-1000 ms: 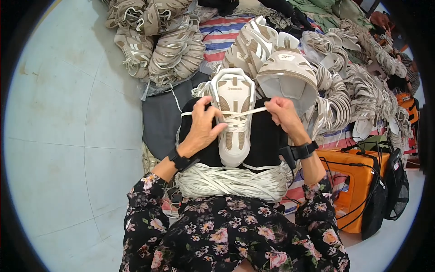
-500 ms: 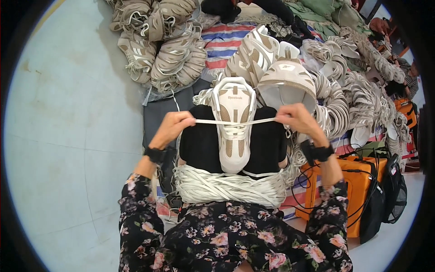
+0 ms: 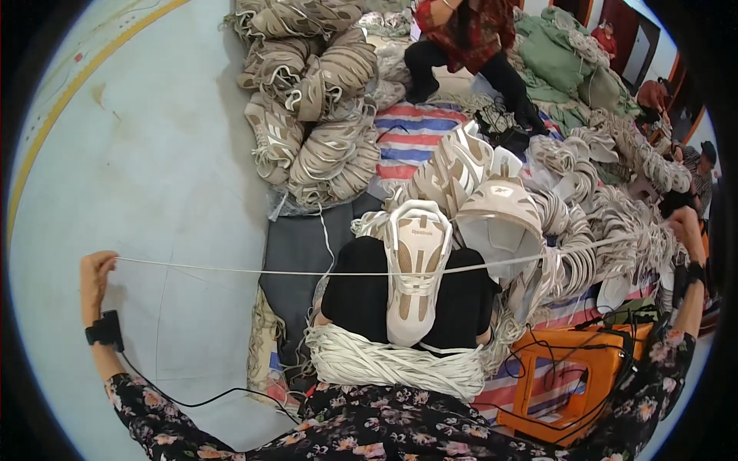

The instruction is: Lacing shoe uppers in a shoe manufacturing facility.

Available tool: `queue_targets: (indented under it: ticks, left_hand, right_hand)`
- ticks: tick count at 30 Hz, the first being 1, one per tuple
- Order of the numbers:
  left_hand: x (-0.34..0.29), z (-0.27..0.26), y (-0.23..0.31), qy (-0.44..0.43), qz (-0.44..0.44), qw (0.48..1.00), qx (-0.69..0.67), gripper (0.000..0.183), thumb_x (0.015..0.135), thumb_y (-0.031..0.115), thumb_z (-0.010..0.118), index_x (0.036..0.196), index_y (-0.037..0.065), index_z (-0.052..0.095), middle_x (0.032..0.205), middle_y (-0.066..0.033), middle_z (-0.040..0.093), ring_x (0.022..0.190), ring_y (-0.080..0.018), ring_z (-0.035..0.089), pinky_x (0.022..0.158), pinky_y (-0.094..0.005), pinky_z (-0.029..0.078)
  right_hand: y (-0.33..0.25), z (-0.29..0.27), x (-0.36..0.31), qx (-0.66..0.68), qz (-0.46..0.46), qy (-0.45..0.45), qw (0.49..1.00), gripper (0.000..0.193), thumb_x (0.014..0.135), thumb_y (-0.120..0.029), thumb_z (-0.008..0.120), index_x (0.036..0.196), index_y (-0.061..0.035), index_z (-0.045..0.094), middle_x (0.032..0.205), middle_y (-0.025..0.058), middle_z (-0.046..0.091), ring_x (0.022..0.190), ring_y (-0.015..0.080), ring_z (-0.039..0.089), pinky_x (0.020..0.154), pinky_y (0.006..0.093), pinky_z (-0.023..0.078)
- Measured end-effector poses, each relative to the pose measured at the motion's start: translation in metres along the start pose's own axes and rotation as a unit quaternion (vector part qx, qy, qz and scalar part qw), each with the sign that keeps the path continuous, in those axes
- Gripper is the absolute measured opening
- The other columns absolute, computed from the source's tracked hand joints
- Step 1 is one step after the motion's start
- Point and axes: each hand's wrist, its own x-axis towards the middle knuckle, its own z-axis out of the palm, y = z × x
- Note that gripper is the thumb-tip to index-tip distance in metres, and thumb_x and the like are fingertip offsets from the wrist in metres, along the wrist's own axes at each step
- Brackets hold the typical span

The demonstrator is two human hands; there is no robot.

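Note:
A beige and white shoe upper (image 3: 412, 315) rests between my black-clad knees, toe toward me. A long white shoelace (image 3: 323, 273) runs through its lower eyelets and is stretched taut to both sides. Far out at the left, my left hand (image 3: 97, 275) is closed on one end of the lace. My right hand (image 3: 686, 230), raised at the far right, grips the other end with bent fingers. Across my lap lies a thick bundle of white laces (image 3: 392, 363). Both wrists wear black straps.
Stacked shoe uppers (image 3: 323, 107) stand ahead on the left, more (image 3: 569, 238) on the right. An orange plastic stool (image 3: 530, 384) with black cables is at my right. Another person (image 3: 465, 38) sits ahead on the striped sheet (image 3: 415, 142). A cable (image 3: 200, 403) trails from my left wrist.
My hands have moved widely apart from beside the shoe upper, drawing the lace out long on both sides. The view has shifted, with the shoe upper lower in it.

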Motion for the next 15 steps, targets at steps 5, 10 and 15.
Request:
queue_targets:
  ticks: [5,10,15]
  left_hand:
    - [-0.015,-0.065,-0.026,0.271,0.017,0.960,0.075,0.017,0.087,0.004,0.051,0.098,-0.003,0.061,0.081,-0.0093,0.060,0.068,-0.0149,0.053,0.064,-0.0270,0.043]
    - [-0.049,-0.066,-0.004,0.432,0.037,0.848,0.305,0.022,0.091,0.011,0.048,0.106,0.002,0.061,0.087,-0.0055,0.058,0.073,-0.0158,0.052,0.071,-0.0277,0.043]
    - [-0.048,0.025,-0.001,0.462,-0.077,0.829,-0.306,0.029,0.091,0.018,0.047,0.109,-0.002,0.059,0.089,-0.0061,0.060,0.076,-0.0165,0.056,0.073,-0.0285,0.046]
  right_hand:
    - [0.018,0.019,-0.039,0.022,0.221,0.161,0.962,0.025,0.081,-0.021,0.051,0.081,0.0034,0.057,0.072,0.0123,0.053,0.066,0.0200,0.053,0.064,0.0302,0.044]
    - [-0.078,0.036,-0.045,0.485,0.258,0.539,0.638,0.032,0.087,-0.023,0.047,0.098,0.0061,0.053,0.091,0.0150,0.057,0.082,0.0216,0.056,0.074,0.0326,0.044]
    - [-0.206,0.016,-0.067,0.775,0.114,0.574,0.240,0.038,0.091,-0.024,0.045,0.113,0.0065,0.052,0.100,0.0136,0.060,0.087,0.0186,0.057,0.076,0.0302,0.046]
